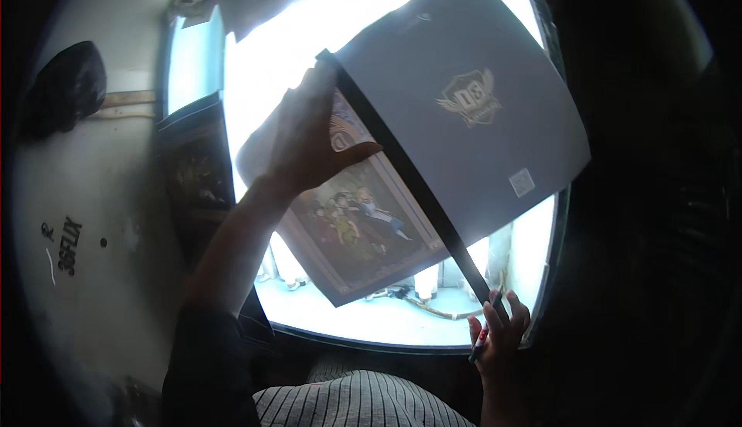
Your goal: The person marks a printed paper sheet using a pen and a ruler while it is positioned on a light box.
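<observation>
A large printed sheet (433,48) lies tilted over a brightly lit glass panel. It carries a winged shield emblem, a small square code and a colourful picture of several figures. Across it, from upper left to lower right, runs a long black straightedge (402,160). My left hand (313,137) rests on the sheet's left part, thumb stretched out to the straightedge and fingers by its upper end. At the straightedge's lower end, my right hand (502,330) grips a slim dark pen-like tool (481,342) with a red and white patch. Its tip is too small to make out.
Under the glass panel (371,330) show bright lamps and a cable (440,313). A dark folded thing (197,172) stands against its left side. Farther left, a dark rounded object (69,87) and pale sticks (127,104) lie on a light surface (116,195).
</observation>
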Motion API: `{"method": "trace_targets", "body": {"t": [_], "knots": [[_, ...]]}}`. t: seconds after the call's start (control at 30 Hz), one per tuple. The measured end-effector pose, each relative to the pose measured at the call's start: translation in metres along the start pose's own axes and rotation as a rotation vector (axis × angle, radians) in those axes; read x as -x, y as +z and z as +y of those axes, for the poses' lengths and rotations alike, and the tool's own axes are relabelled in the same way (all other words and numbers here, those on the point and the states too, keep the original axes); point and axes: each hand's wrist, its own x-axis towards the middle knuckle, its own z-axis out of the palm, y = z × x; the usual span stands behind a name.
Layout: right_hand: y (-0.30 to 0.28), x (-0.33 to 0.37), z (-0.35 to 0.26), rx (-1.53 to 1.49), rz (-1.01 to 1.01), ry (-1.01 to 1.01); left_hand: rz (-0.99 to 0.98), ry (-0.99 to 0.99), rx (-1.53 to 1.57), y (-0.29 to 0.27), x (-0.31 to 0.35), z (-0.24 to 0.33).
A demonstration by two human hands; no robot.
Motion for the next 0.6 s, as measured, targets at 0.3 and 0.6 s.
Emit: {"method": "trace_targets", "body": {"t": [0.3, 0.6], "knots": [[0.030, 0.008, -0.002, 0.092, 0.082, -0.130, 0.228, 0.041, -0.018, 0.021, 0.017, -0.033], [0.023, 0.007, -0.003, 0.071, 0.048, -0.080, 0.191, 0.014, -0.076, 0.015, 0.012, -0.024]]}}
